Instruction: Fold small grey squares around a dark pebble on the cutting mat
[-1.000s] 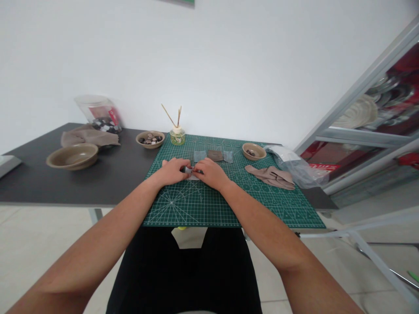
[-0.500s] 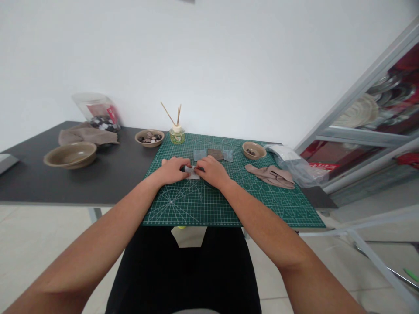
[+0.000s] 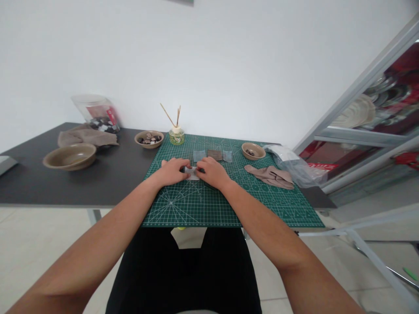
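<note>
My left hand [image 3: 174, 171] and my right hand [image 3: 214, 172] meet over a green cutting mat [image 3: 196, 207]. Between them lies a small whitish flat piece [image 3: 193, 176], pinched at its two sides by thumbs and fingers. Its exact kind is too small to make out, and the fingers cover part of it. Just beyond the hands, a row of small flat squares lies on the mat: a bluish-grey one [image 3: 199, 156], a brown one [image 3: 214, 155] and another bluish-grey one [image 3: 228, 156]. Something dark shows under my right palm, mostly hidden.
A bowl with a few dark pieces [image 3: 253, 151], a brown cloth [image 3: 273, 176] and a clear plastic bag [image 3: 294, 163] are on the right. Leftward are a reed diffuser [image 3: 176, 135], a bowl of stones [image 3: 149, 139], another bowl [image 3: 70, 158], a crumpled cloth [image 3: 87, 135] and a clear container [image 3: 96, 113].
Both hands keep their pinch on the whitish piece and have barely moved. The whole view has shifted very slightly.
</note>
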A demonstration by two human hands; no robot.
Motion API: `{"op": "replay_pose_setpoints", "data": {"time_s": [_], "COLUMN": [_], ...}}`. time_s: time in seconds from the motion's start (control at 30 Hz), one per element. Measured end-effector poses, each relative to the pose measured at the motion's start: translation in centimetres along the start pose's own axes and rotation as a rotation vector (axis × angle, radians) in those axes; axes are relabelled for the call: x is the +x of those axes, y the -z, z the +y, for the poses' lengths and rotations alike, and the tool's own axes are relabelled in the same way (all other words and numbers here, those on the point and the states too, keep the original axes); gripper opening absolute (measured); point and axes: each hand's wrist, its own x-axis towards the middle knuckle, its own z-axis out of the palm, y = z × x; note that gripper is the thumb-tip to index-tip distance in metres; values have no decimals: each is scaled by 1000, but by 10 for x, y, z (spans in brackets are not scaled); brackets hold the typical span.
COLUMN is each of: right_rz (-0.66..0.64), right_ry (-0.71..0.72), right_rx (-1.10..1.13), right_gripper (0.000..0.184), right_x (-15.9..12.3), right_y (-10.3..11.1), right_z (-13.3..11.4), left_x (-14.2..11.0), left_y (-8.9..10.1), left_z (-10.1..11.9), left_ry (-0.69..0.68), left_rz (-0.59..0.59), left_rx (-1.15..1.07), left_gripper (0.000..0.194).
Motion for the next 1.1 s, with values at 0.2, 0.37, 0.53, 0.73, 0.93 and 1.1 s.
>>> {"op": "replay_pose_setpoints", "data": {"time_s": [0.2, 0.37, 0.53, 0.73, 0.93, 1.1], "right_rz": [-37, -12, 18, -15, 5, 11], "right_ry": [112, 88, 22, 128, 44, -14], "right_rx": [117, 123, 75, 169, 173, 149], "right_gripper": [11, 10, 8, 12, 11, 9], "right_x": [3, 0, 2, 7, 1, 3], "right_y": [-1, 0, -4, -6, 1, -1], "right_z": [1, -3, 1, 0, 1, 3], "left_x": [1, 1, 2, 2, 1, 0], "left_y": [-1, -3, -3, -2, -2, -1], "left_z": [-2, -3, -3, -3, -3, -3], "left_ry": [0, 2, -2, 1, 5, -11], "left_rz": [0, 12, 17, 21, 18, 8], "left_rx": [-12, -6, -7, -16, -21, -1], "left_gripper": [30, 32, 29, 27, 28, 29]}}
